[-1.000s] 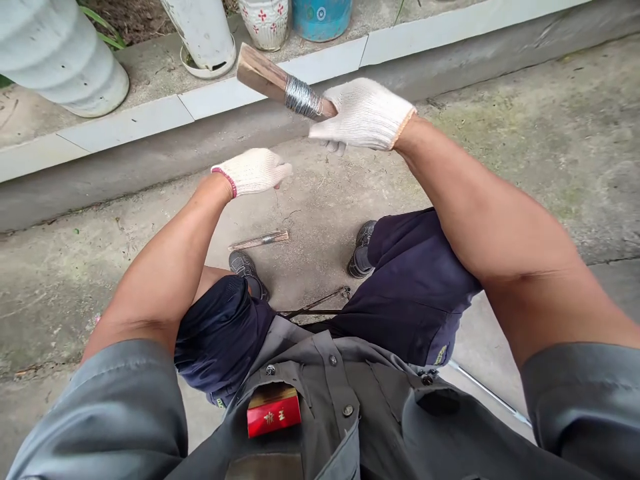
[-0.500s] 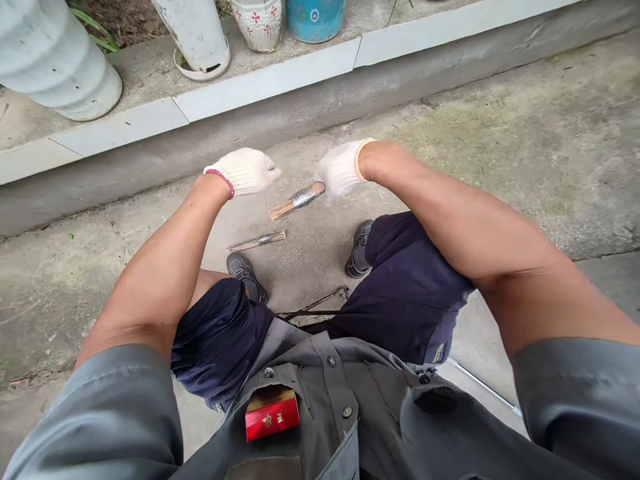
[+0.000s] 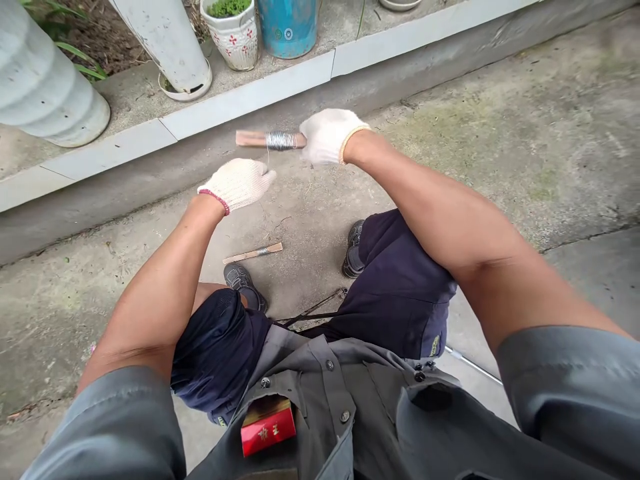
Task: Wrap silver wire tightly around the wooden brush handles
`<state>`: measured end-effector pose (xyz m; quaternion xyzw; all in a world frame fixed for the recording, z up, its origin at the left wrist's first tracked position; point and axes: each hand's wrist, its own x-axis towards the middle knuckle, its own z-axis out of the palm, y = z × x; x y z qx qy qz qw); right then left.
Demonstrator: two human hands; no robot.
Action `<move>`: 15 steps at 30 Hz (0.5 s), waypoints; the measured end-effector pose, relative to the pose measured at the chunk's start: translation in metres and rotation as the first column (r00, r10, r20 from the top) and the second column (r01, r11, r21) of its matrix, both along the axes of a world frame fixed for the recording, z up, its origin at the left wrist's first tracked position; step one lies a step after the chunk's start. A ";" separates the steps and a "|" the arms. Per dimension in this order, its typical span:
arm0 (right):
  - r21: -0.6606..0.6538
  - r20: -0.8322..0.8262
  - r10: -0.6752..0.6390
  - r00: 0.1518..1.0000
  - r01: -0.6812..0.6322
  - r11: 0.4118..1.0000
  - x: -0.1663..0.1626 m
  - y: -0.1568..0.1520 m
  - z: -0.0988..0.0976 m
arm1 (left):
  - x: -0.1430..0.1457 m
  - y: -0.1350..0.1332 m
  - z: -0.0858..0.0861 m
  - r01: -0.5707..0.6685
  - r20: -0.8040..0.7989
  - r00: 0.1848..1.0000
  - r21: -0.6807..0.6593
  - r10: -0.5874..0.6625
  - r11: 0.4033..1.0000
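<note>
My right hand (image 3: 331, 135), in a white knitted glove, grips one end of a wooden stick (image 3: 249, 139) that is held nearly level. Silvery wire (image 3: 281, 141) is wound round the stick's middle. From that winding a thin strand drops toward my left hand (image 3: 240, 183), gloved too, which is closed with thumb and fingertips pinched on the strand. On the ground below lies a second, thinner wooden stick (image 3: 245, 256), with a smaller winding of wire near one end.
A low tiled ledge (image 3: 250, 105) runs across the front, bearing a ribbed white pot (image 3: 50, 87), a white pipe (image 3: 167, 47), a flowered plant pot (image 3: 233, 40) and a blue bucket (image 3: 289, 27). A dark metal tool (image 3: 320, 303) lies between my feet.
My right hand has carried the wire-wound stick up and forward, turning it from slanted to level. My left hand has dropped slightly, and the view has shifted a little.
</note>
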<state>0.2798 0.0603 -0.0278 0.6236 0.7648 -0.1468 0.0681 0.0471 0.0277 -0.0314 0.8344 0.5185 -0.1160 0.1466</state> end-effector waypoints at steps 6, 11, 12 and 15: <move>0.011 -0.331 -0.077 0.940 0.085 0.996 0.007 -0.016 0.033 | -0.011 0.006 -0.001 -0.005 0.077 0.997 -0.070 0.010 0.998; -0.069 -0.629 -0.056 0.775 0.016 0.997 0.005 -0.035 0.049 | -0.025 0.016 -0.008 0.025 0.117 0.993 -0.083 -0.015 0.996; -0.053 -0.662 -0.038 0.748 0.003 0.999 0.005 -0.039 0.052 | -0.027 0.018 -0.009 0.017 0.132 0.991 -0.090 -0.005 0.996; -0.051 -0.766 0.001 0.643 -0.062 0.997 0.006 -0.051 0.062 | -0.031 0.022 -0.011 -0.032 0.157 0.986 -0.127 0.052 0.991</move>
